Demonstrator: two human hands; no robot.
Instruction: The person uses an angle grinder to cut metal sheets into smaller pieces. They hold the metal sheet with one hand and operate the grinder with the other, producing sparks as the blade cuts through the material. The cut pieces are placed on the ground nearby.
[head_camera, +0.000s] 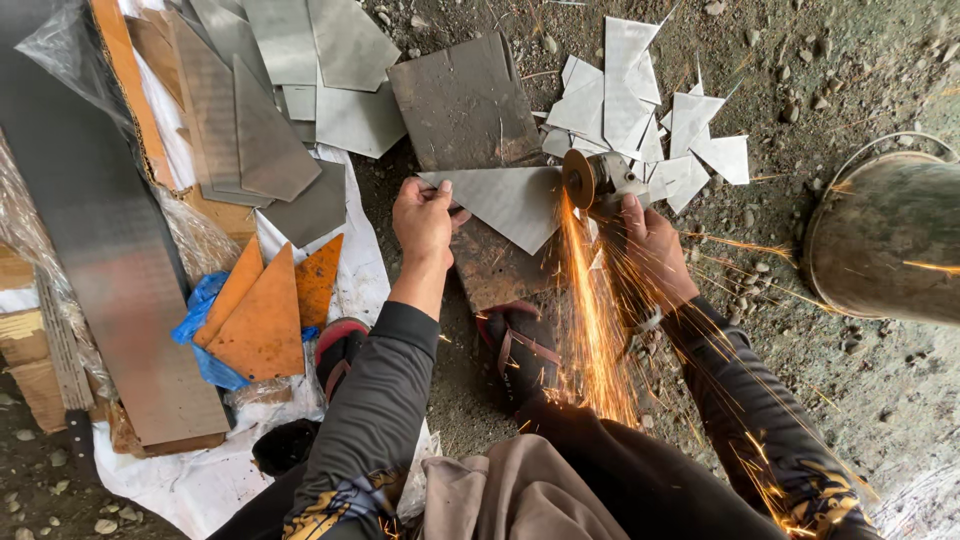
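Observation:
My left hand grips the left corner of a triangular grey metal sheet that lies on a dark rusty plate. My right hand holds an angle grinder; its disc touches the sheet's right edge. Orange sparks stream down toward my legs. My sandalled foot rests on the near end of a rusty plate under the sheet.
A heap of cut grey triangles lies beyond the grinder. Orange triangles sit on blue plastic at left, beside long metal strips and grey sheets. A metal bucket stands at right on gravelly ground.

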